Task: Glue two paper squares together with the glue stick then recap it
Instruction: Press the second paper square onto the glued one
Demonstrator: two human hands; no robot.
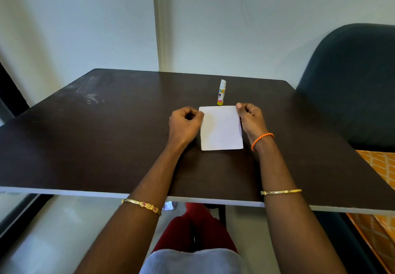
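A white paper square (221,129) lies flat on the dark table (106,137) in front of me; whether a second square lies under it I cannot tell. My left hand (184,124) pinches its far left corner with curled fingers. My right hand (250,117) pinches its far right corner between thumb and fingers. Just beyond the paper's far edge the glue stick (221,93) stands upright, yellow-labelled body with a white top; from here I cannot tell whether that top is a cap.
A dark upholstered chair (354,81) stands at the table's right side, with orange patterned cloth (378,167) below it. The pale wall (85,28) rises right behind the table's far edge. My knees (192,231) are under the near edge.
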